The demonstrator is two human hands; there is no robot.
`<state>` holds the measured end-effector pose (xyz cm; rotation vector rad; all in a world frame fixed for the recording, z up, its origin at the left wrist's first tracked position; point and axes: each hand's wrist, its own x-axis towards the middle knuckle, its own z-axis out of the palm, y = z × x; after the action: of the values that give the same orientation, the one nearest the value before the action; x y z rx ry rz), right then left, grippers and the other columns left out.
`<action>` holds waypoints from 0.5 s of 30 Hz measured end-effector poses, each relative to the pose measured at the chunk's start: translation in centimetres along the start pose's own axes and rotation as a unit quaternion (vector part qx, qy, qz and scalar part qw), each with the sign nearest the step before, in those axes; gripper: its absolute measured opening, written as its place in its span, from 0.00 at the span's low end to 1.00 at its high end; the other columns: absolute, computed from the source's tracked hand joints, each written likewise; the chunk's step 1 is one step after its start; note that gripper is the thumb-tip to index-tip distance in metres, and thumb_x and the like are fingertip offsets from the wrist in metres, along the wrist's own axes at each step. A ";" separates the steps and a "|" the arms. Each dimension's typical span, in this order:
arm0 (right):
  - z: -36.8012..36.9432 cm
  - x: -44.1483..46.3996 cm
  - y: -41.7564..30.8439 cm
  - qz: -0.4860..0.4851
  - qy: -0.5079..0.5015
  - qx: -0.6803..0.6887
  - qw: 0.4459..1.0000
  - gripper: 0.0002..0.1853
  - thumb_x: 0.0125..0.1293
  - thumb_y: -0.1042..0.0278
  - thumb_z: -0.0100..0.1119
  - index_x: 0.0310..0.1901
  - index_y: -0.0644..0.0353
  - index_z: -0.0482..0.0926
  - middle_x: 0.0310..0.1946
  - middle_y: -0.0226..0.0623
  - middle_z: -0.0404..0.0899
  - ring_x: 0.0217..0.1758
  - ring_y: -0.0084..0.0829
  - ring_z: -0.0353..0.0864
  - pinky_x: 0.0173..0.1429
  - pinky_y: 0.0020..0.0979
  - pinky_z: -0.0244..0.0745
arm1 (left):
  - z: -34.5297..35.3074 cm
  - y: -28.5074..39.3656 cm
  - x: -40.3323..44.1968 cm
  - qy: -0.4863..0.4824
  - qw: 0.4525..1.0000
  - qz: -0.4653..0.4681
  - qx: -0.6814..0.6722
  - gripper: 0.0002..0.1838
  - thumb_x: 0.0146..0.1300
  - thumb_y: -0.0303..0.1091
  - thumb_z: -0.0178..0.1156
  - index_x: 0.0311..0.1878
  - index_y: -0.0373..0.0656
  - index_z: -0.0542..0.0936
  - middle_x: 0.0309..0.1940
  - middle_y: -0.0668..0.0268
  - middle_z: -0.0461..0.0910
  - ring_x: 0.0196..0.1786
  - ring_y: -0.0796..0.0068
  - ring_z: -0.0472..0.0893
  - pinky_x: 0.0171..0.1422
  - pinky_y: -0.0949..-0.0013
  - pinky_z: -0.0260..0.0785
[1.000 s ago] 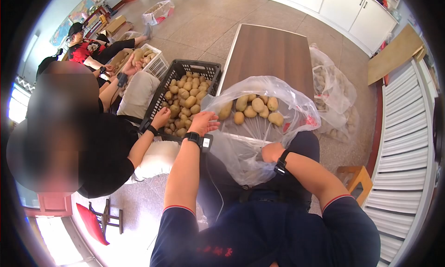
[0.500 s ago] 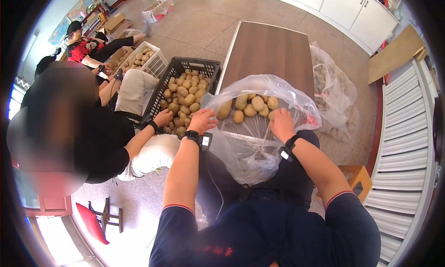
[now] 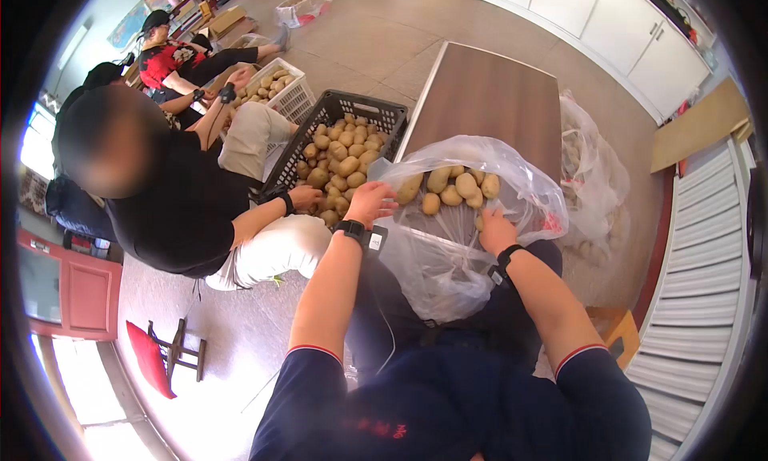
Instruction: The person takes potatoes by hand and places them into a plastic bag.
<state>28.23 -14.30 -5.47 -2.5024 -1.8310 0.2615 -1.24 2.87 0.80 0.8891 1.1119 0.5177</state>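
Note:
A clear plastic bag (image 3: 436, 281) lies open over the near end of a brown table (image 3: 496, 89), with several potatoes (image 3: 450, 195) inside its mouth. My left hand (image 3: 370, 203) is at the bag's left edge, its fingers apart and nothing in them. Inside the bag mouth, on the right, my right hand (image 3: 498, 231) has its fingers closed around a potato, which is mostly hidden by them. Left of the bag stands a black crate (image 3: 392, 117) filled with potatoes (image 3: 340, 151).
A co-worker (image 3: 176, 189) sits at the left, one hand at the black crate. Beyond are another person (image 3: 164, 61) and a white crate (image 3: 298, 99) of potatoes. Filled plastic bags (image 3: 592, 173) lie right of the table. A red-seated stool (image 3: 152, 357) is at lower left.
My right hand has moved from the bag's near edge up into its mouth and closed on a potato. My left hand stays by the bag's left edge. The whole view has shifted slightly.

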 end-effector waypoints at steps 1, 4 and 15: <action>-0.6 -0.6 -0.4 -0.004 -0.022 0.017 1.000 0.21 0.56 0.65 0.63 0.52 0.56 0.71 0.51 0.54 0.72 0.47 0.55 0.81 0.48 0.50 0.78 | 0.2 0.1 -0.7 -0.004 1.000 0.013 -0.010 0.17 0.68 0.39 0.59 0.54 0.40 0.73 0.46 0.60 0.80 0.40 0.66 0.83 0.42 0.65 0.78; -1.3 -2.1 -1.3 -0.011 -0.042 0.082 0.996 0.25 0.57 0.63 0.63 0.56 0.56 0.71 0.54 0.54 0.71 0.50 0.55 0.80 0.52 0.50 0.77 | 0.3 -0.6 -2.2 0.000 0.999 0.034 -0.035 0.17 0.68 0.40 0.59 0.54 0.40 0.73 0.46 0.60 0.80 0.40 0.66 0.83 0.42 0.64 0.78; -3.5 -0.5 -3.6 0.060 -0.150 0.494 0.854 0.30 0.52 0.70 0.65 0.60 0.63 0.72 0.46 0.40 0.80 0.45 0.30 0.80 0.49 0.32 0.74 | 1.2 0.4 -3.8 0.031 0.998 0.051 -0.024 0.17 0.64 0.39 0.60 0.51 0.40 0.75 0.39 0.66 0.81 0.35 0.69 0.82 0.37 0.67 0.76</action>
<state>25.27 -13.37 -1.48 -1.8500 -1.0923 1.2749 -1.54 -0.19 3.36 0.8964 1.1091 0.6568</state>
